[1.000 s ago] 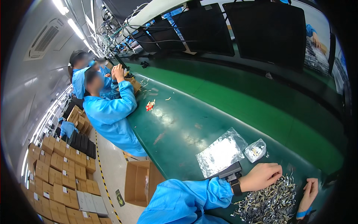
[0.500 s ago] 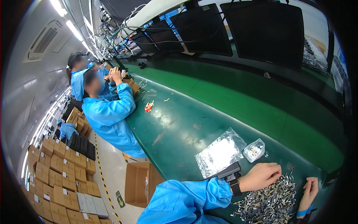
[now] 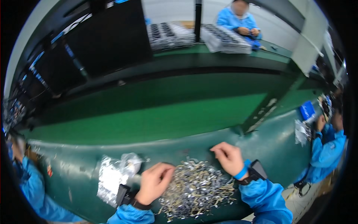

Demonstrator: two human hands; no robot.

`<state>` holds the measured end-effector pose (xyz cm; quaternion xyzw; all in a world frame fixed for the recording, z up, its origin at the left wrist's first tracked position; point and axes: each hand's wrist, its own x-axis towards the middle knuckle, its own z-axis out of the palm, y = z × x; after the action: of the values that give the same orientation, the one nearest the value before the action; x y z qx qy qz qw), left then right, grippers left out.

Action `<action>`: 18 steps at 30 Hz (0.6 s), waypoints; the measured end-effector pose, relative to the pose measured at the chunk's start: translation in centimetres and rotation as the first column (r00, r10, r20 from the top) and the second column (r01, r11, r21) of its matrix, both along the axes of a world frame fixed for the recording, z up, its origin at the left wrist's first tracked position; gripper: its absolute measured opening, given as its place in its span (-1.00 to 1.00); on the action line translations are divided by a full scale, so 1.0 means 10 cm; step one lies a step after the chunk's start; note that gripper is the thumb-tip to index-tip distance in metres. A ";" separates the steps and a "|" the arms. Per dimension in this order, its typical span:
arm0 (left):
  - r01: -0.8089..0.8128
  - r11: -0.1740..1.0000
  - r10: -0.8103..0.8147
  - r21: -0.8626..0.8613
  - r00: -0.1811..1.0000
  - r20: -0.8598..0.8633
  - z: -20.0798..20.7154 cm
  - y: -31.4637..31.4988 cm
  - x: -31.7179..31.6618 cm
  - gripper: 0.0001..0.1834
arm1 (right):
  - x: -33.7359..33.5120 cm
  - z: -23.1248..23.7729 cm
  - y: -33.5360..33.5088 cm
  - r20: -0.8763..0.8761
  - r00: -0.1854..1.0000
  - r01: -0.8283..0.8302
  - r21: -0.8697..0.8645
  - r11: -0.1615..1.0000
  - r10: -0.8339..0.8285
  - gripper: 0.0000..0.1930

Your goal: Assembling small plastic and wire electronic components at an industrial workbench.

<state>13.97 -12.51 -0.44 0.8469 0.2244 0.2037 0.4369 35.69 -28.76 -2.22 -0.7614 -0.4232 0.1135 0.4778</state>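
Observation:
A heap of small metal and dark parts with yellowish strips [image 3: 197, 188] lies on the green table between my hands. Against its upper left edge is my left hand [image 3: 154, 183], fingers curled in and thumb alongside. My right hand [image 3: 229, 158] is at the upper right of the heap, a little apart from it, with its fingers bent together. Whatever either hand may hold is hidden by the fingers and the blur. Left of my left hand lie a silvery clear plastic bag [image 3: 110, 181] and a smaller clear bag [image 3: 130, 164].
Behind the table rises a green ledge [image 3: 149, 115] with a dark post [image 3: 266, 106] at right. Dark monitors [image 3: 108, 37] stand beyond it, beside stacked trays [image 3: 227, 39]. Co-workers in blue sit at left [image 3: 37, 194], right [image 3: 328, 145] and across [image 3: 236, 20].
My view has swung to the right, bringing the co-workers at right and across into sight. My right hand is now at the heap's upper right; the left stays by its edge.

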 end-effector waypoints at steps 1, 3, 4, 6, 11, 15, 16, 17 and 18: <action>-0.002 1.000 0.002 -0.014 1.000 0.021 0.01 -0.03 0.02 -0.92 | 0.02 0.01 -0.03 0.021 1.000 0.009 0.004 1.000 -0.009 -0.92; -0.012 0.999 0.014 -0.033 0.999 0.041 -0.02 -0.07 0.08 -0.94 | 0.03 0.06 -0.11 -0.012 1.000 0.023 -0.019 1.000 -0.023 -0.92; -0.020 1.000 0.021 -0.020 1.000 0.020 -0.03 -0.08 0.07 -0.94 | 0.03 0.05 -0.12 -0.036 0.999 0.014 -0.026 1.000 -0.015 -0.91; -0.034 0.999 0.035 -0.039 0.999 0.015 -0.06 -0.09 0.07 -0.93 | 0.03 0.02 -0.12 -0.031 1.000 -0.002 -0.002 1.000 0.002 -0.90; -0.020 1.000 0.021 -0.019 1.000 0.015 -0.06 -0.09 0.02 -0.92 | 0.00 0.09 -0.14 -0.005 1.000 -0.012 -0.070 0.997 0.012 -0.90; -0.007 1.000 0.007 -0.005 1.000 -0.016 -0.10 -0.08 0.02 -0.92 | 0.02 0.02 -0.14 0.017 1.000 -0.013 -0.007 1.000 0.013 -0.90; 0.009 1.000 -0.009 -0.009 1.000 -0.021 -0.11 -0.07 0.02 -0.92 | 0.01 0.02 -0.14 0.012 1.000 0.003 -0.011 1.000 -0.003 -0.90; -0.008 1.000 0.008 -0.008 1.000 0.006 -0.12 -0.07 0.02 -0.93 | 0.01 0.03 -0.13 0.007 1.000 -0.005 -0.021 1.000 0.005 -0.90; -0.024 1.000 0.024 -0.009 0.999 0.031 -0.13 -0.07 0.03 -0.94 | 0.02 0.05 -0.12 0.001 1.000 -0.011 -0.032 0.999 0.011 -0.90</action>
<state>14.24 -13.25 -1.79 0.8390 0.2287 0.2213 0.4414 35.90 -30.00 -1.73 -0.7668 -0.4258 0.1222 0.4646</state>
